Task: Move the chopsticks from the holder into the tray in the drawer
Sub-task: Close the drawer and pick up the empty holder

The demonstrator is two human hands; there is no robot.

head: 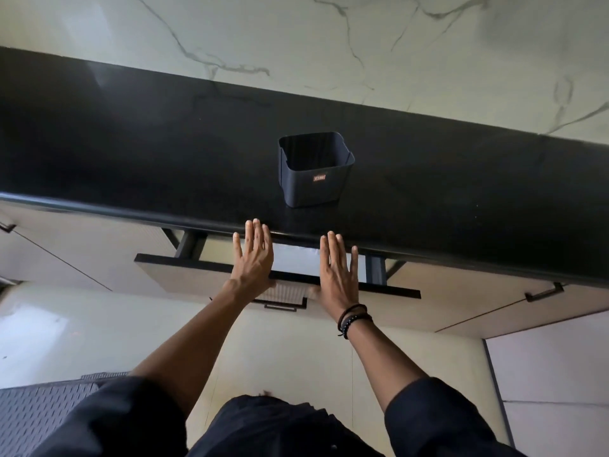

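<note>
A dark square holder stands on the black countertop near its front edge; I see no chopsticks in it. Below the counter a drawer is pulled out only a little. Through the narrow gap shows a pale surface; whether it is the tray I cannot tell, and no chopsticks are visible. My left hand and my right hand lie flat with straight fingers on the drawer's top front edge, fingertips reaching to the counter's edge. Neither hand holds anything.
A marble-patterned wall rises behind the counter. Closed cabinet fronts with dark handles flank the drawer at left and right. The drawer's own handle sits below my hands. A grey mat lies on the floor at lower left.
</note>
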